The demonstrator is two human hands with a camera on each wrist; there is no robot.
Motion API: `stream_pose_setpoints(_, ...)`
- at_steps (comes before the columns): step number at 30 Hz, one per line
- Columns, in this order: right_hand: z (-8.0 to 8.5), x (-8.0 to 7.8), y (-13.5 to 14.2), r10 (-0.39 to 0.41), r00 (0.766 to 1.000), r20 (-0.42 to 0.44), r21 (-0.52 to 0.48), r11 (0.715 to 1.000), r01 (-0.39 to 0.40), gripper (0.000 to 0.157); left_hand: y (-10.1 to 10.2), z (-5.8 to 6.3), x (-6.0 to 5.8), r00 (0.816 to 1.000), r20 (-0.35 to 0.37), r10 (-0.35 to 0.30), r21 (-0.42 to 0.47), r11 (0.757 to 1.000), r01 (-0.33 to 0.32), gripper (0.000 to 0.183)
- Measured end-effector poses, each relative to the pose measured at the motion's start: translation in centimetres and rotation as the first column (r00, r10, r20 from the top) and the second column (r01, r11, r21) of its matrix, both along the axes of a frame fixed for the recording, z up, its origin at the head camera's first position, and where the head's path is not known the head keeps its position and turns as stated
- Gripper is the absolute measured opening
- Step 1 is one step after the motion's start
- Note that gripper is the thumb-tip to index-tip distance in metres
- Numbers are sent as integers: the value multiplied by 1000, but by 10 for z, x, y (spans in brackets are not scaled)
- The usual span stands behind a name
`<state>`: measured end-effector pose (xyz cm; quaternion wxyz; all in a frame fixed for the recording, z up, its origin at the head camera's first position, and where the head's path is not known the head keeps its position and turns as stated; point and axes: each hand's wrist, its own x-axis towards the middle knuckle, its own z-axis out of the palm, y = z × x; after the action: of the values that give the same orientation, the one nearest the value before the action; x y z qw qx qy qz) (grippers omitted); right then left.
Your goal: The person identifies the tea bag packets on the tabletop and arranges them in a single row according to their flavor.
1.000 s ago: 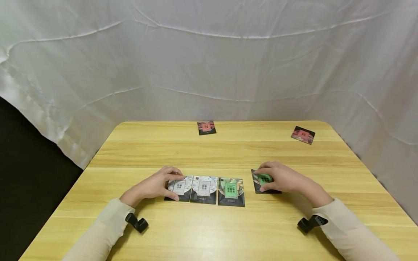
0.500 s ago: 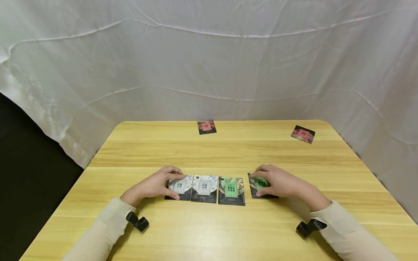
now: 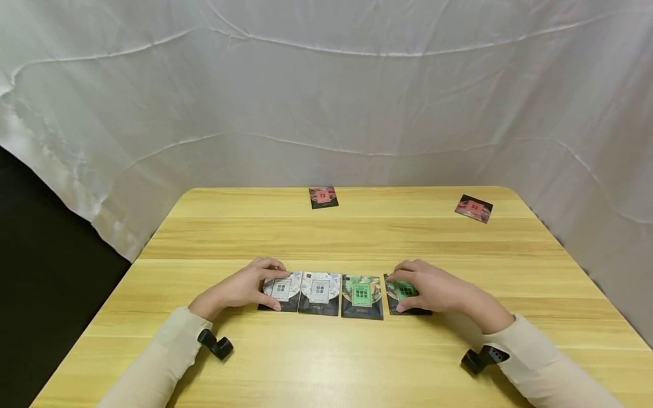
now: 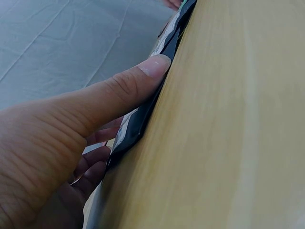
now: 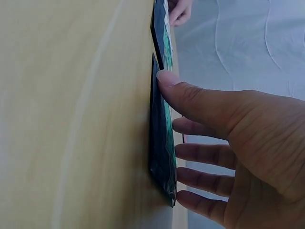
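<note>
In the head view, sachets with black lower parts lie flat in a row. My left hand (image 3: 240, 288) rests on the leftmost white sachet (image 3: 282, 290), thumb near its front edge and fingers toward its back. Beside that sachet lies a second white sachet (image 3: 319, 292), then a green-labelled sachet (image 3: 361, 296). My right hand (image 3: 436, 287) rests on another green-labelled sachet (image 3: 405, 290) at the row's right end, covering part of it. The right wrist view shows the right thumb (image 5: 183, 95) on this sachet, with fairly straight fingers touching its far side. A narrow gap separates the two green-labelled sachets.
Two red-labelled sachets lie near the far table edge, one sachet (image 3: 323, 197) at the middle and the other sachet (image 3: 474, 208) tilted at the right. A pale curtain (image 3: 326, 102) hangs behind the wooden table (image 3: 306, 362).
My right hand has slid its green-labelled sachet leftward and slightly nearer, narrowing the gap to the row. My left hand has stayed on the leftmost white sachet.
</note>
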<state>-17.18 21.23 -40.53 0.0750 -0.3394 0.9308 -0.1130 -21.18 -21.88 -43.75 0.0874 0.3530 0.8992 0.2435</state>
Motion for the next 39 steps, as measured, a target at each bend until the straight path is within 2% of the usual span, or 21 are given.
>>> stream_pose_setpoints(13,-1,8,-6,-2,1000,-3,18,1000,2,64,0,1,1,1000,2,-1,-9,1000,1,81)
stream_pose_setpoints(21,-1,8,-8,19,999,-48,7,1000,-19,62,0,2,2,1000,4,2,-7,1000,-1,80)
stream_pose_setpoints(32,-1,7,-8,44,998,-34,6,999,-44,62,0,2,2,1000,-16,-6,-4,1000,6,80)
stream_pose_setpoints(39,-1,8,-6,40,999,-24,1,999,-40,63,0,2,3,1000,3,-2,-6,1000,2,81)
